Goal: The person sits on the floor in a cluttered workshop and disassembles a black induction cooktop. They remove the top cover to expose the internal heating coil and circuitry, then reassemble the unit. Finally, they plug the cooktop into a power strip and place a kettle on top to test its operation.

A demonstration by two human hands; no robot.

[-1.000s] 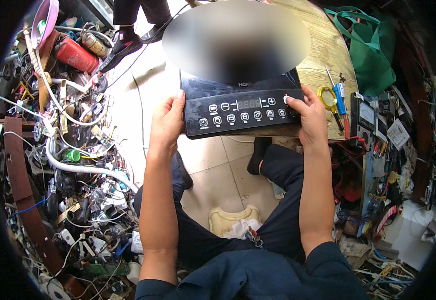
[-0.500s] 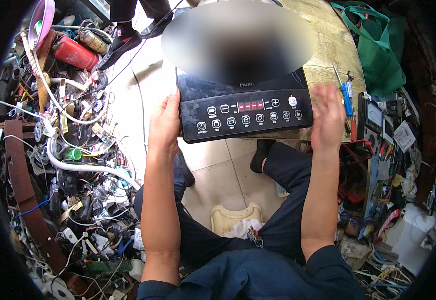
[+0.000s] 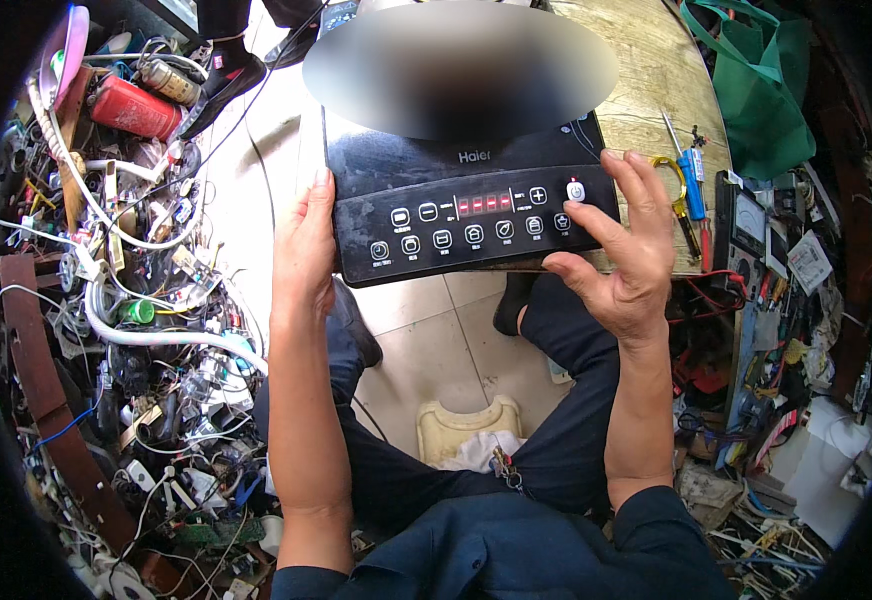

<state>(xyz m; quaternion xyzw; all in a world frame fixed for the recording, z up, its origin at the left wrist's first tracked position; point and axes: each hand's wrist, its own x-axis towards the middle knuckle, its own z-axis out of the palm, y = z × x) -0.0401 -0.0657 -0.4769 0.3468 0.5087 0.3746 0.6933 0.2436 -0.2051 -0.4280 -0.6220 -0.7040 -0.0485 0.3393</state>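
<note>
A black induction cooker [image 3: 396, 178] rests on the wooden table, its front part jutting past the table's near edge. A lit red display [image 3: 484, 204] shows on its panel among several white touch icons. My left hand [image 3: 304, 250] grips the cooker's left edge, thumb along the top. Over the right end of the panel is my right hand [image 3: 628, 260], open with fingers spread. Its index fingertip is at the power button [image 3: 575, 191], touching or just above it; I cannot tell which. A blurred oval hides the far part of the cooker.
The wooden table [image 3: 646, 85] holds a blue-handled screwdriver [image 3: 694, 180] and yellow-handled tool at right. An analog meter [image 3: 749, 225] and green bag [image 3: 761, 90] lie beyond. Parts and cables heap up at left near a red cylinder [image 3: 136, 108]. Another person's shoe [image 3: 226, 85] is at far left.
My right hand has come off the cooker's right side and moved in over the panel, index finger at the power button. The cooker's right end appears tilted up slightly more. My left hand keeps its hold.
</note>
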